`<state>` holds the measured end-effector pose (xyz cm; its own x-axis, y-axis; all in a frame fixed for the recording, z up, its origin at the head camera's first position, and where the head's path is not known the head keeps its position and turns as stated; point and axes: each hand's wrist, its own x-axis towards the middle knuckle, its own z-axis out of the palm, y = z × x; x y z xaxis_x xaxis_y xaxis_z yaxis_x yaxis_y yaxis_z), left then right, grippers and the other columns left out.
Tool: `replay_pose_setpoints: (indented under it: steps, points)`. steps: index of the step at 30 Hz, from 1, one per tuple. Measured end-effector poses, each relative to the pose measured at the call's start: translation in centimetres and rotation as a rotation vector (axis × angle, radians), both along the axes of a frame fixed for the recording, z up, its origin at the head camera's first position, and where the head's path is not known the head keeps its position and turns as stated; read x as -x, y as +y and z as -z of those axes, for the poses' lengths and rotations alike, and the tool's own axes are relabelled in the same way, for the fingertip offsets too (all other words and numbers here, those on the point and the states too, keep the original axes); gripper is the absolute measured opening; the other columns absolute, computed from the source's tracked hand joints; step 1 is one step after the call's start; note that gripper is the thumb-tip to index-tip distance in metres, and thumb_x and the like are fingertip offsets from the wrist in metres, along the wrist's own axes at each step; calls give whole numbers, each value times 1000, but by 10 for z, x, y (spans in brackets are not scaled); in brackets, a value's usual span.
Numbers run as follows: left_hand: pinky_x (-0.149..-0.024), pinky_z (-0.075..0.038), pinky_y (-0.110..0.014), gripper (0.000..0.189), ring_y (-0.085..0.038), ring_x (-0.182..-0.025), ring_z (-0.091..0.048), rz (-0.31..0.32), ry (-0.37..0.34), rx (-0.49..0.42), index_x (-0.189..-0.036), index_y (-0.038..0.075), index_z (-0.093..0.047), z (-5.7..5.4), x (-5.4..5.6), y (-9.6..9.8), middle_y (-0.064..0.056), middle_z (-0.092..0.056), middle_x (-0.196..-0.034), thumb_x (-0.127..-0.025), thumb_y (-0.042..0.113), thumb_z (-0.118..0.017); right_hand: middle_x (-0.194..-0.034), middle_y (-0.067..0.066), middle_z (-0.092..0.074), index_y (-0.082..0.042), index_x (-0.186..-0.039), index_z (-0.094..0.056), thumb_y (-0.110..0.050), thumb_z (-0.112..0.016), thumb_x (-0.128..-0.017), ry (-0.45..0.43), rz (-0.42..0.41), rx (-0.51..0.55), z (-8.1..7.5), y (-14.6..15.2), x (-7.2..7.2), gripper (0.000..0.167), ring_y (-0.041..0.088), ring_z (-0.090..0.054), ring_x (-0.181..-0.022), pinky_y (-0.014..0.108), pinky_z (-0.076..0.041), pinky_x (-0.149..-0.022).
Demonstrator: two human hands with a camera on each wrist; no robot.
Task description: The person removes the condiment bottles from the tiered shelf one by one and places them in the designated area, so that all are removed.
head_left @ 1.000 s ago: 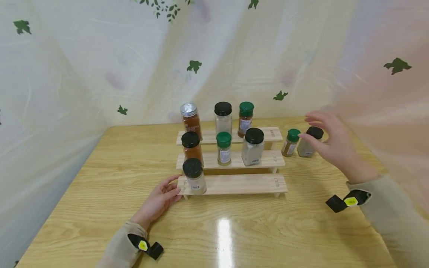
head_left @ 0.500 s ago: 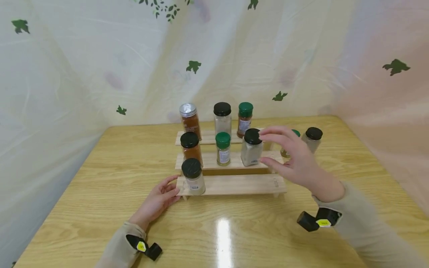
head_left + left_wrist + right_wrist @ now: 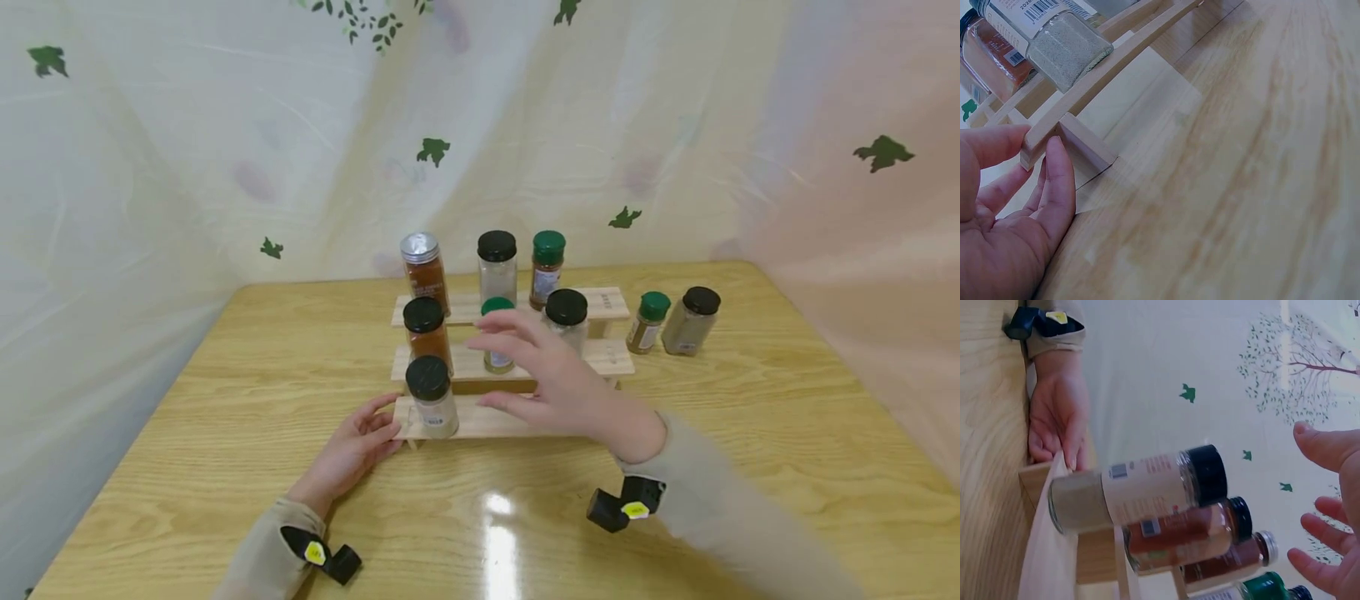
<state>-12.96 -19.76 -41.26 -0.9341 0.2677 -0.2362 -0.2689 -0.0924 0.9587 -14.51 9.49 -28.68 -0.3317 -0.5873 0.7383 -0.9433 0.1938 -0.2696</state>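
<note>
A three-tier wooden spice rack (image 3: 480, 417) stands on the table with spice jars on each tier. My left hand (image 3: 358, 446) pinches the left end of its lowest tier, thumb on top and fingers underneath, as the left wrist view shows. Close by on that tier is a black-lidded jar of pale powder (image 3: 433, 400). My right hand (image 3: 555, 379) hovers in front of the middle tier with fingers spread and nothing held. It partly covers a green-lidded jar (image 3: 497, 307) and a larger black-lidded jar (image 3: 566, 308).
To the rack's right, a small green-lidded jar (image 3: 648, 323) and a black-lidded jar (image 3: 692, 322) stand on the table (image 3: 750, 433). Along the top tier are a silver-lidded jar (image 3: 425, 271), a black-lidded jar (image 3: 497, 267) and a green-lidded jar (image 3: 547, 271). A patterned curtain (image 3: 300, 150) hangs behind.
My right hand has swept left from beside the two jars on the table to in front of the rack, carrying nothing. The left hand keeps its hold on the rack.
</note>
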Motion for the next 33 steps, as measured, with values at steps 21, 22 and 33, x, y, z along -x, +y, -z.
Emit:
replay_pose_setpoints:
  steps: [21,22,33]
  points:
    - [-84,-52,-21,60,-4,-87,-55,5,-7,18,-147,-1,-19,4,1,0,1,-48,-102,-96,3,-50,-130,8,-48,-14,-127,-57,-25,-74,-82,-281,164,-234,26,-44,-4,49,22,-49,-118,36,-48,-95]
    - [-84,-52,-21,60,-5,-87,-55,3,-6,16,-147,-1,-19,3,1,0,1,-48,-102,-96,3,-50,-130,8,-48,-14,-127,-57,-25,-74,-82,-284,166,-238,27,-44,-4,49,22,-48,-118,36,-48,-95]
    - [-84,-52,-21,57,-5,-88,-55,-3,-6,15,-146,-1,-21,3,1,0,0,-48,-101,-96,2,-48,-133,11,-46,-15,-129,-55,-26,-73,-84,-324,180,-269,38,-48,-4,50,25,-49,-119,38,-49,-95]
